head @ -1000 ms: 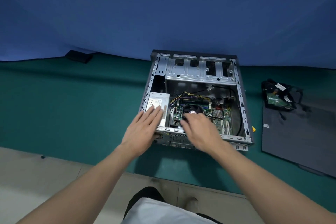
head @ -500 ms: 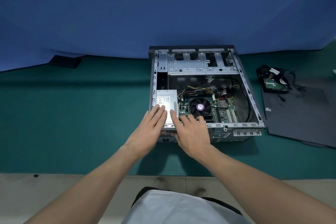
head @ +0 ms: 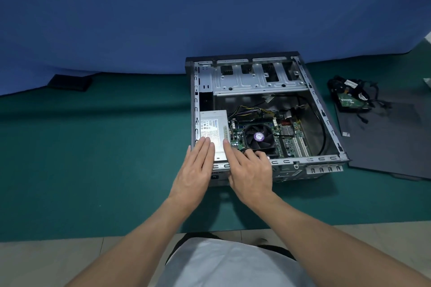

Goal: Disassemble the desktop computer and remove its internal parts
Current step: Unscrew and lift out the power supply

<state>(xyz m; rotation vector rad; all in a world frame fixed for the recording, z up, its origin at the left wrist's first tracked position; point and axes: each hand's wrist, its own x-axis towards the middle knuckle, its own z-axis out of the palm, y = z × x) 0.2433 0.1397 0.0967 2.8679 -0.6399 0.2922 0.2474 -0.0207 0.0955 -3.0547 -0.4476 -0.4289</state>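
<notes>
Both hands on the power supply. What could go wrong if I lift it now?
1. The wire bundle runs from the power supply toward the motherboard; lifting may yank connectors if plugged in.
2. Fingers of the right hand lie beside the cooler fan and could snag it.
3. The left hand crosses the case rim, possibly sharp.

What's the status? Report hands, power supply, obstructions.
Left hand open, fingertips over power supply. Right hand open, forefinger at its edge. Supply sits in case. Cables run beside it.
</notes>
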